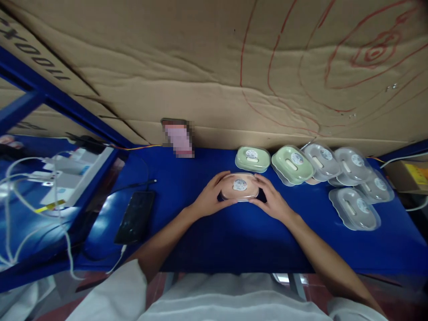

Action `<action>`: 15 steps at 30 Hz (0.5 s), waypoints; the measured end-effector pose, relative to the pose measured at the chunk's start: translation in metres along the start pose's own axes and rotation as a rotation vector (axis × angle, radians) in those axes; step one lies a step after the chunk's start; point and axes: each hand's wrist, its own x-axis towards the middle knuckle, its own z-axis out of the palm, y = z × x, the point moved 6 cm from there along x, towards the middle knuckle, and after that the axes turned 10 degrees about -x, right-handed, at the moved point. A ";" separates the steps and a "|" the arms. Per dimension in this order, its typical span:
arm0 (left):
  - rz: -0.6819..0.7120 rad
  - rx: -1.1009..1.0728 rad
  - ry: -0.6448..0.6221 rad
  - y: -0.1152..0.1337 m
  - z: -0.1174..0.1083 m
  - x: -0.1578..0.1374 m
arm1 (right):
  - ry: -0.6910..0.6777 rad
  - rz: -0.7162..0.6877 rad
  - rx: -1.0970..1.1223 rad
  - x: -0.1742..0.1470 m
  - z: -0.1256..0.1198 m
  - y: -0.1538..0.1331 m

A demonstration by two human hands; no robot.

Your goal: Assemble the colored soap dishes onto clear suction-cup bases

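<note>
Between my two hands is a pink oval plastic box (239, 187) with a clear cover and a round printed sticker on top. My left hand (212, 195) grips its left end, thumb along the near edge and fingers at the far edge. On the opposite end my right hand (270, 196) holds it the same way. Just beyond the box lies a green box (253, 159) of similar shape, with a sticker and a pale strip. A second green box (293, 165) leans to the right of it. The underside of the pink box is hidden.
Several grey boxes (357, 208) are grouped on the right of the blue table (240, 236). A black phone (135, 217) with a cable lies at left; another phone (179, 138) leans on the cardboard wall (200, 67). Power strips (76, 176) and white cables occupy the far left.
</note>
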 end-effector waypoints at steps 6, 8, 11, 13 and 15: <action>0.015 -0.006 -0.001 -0.004 0.002 -0.003 | -0.042 -0.007 -0.012 0.001 -0.001 -0.003; 0.034 -0.001 0.001 -0.005 0.002 -0.004 | -0.051 -0.013 -0.007 0.001 -0.001 -0.004; 0.087 -0.001 0.012 -0.003 0.002 -0.004 | -0.040 -0.024 0.003 0.000 -0.004 -0.004; 0.121 0.000 0.020 -0.001 0.002 -0.004 | -0.036 -0.033 0.002 0.000 -0.005 -0.005; 0.140 0.000 0.025 0.001 0.001 -0.004 | -0.046 -0.040 -0.011 0.000 -0.005 -0.006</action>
